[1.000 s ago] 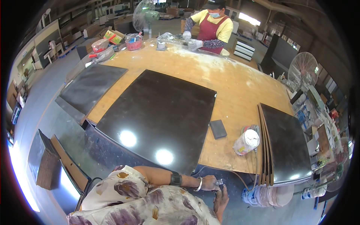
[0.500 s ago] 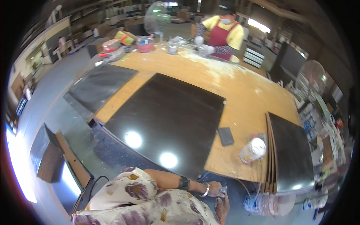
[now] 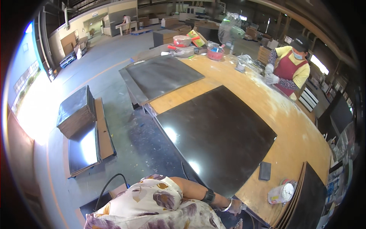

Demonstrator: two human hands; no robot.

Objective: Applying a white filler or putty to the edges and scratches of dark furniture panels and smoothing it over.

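My left hand (image 3: 235, 207), below a dark wristwatch and a pale bangle, is at the lower edge beside the near corner of a large dark glossy panel (image 3: 221, 137). Its fingers are closed around a small pale piece (image 3: 243, 207) whose kind I cannot make out. Just below it, my right hand (image 3: 238, 224) is mostly cut off by the picture's edge, so its fingers do not show clearly. The panel lies flat on a wooden-topped table (image 3: 251, 196). A dark grey block (image 3: 265, 171) sits right of the panel, near an open white tub (image 3: 281, 193).
Dark panels (image 3: 305, 198) are stacked at the right, and a greyish panel (image 3: 164, 78) lies far left. A stack of boards (image 3: 78, 110) stands on the floor. Across the table, a gloved co-worker (image 3: 288, 68) works near a red tub (image 3: 215, 53) and a fan (image 3: 230, 30).
My view has swung to the left, so the table and panels now appear further right. Both hands stay close together at the lower edge, and the right one is now mostly out of the picture.
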